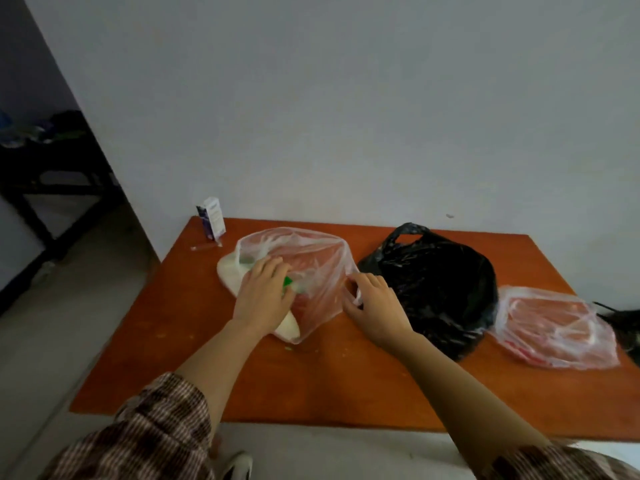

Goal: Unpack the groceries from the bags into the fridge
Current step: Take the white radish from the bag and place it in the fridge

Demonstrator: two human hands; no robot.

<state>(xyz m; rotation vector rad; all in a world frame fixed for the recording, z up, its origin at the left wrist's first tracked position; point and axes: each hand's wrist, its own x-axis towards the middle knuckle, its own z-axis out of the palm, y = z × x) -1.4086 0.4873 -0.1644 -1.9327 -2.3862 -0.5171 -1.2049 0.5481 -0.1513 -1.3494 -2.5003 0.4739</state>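
A clear plastic bag (311, 268) lies open on the orange table (311, 386), left of centre. A pale white item with a green part (288, 281) sits in it, partly poking out at the bag's left and near ends. My left hand (263, 296) is inside the bag's mouth, fingers curled over this item. My right hand (372, 308) pinches the bag's right edge. A black plastic bag (440, 282) bulges just right of my right hand. A second clear bag (554, 327) lies flat at the far right.
A small white and blue carton (213, 218) stands at the table's back left corner beside a thin stick-like object (204, 247). A plain wall runs behind the table. Another black bag's edge (623, 323) shows at the right. A dark doorway with a black table opens at left.
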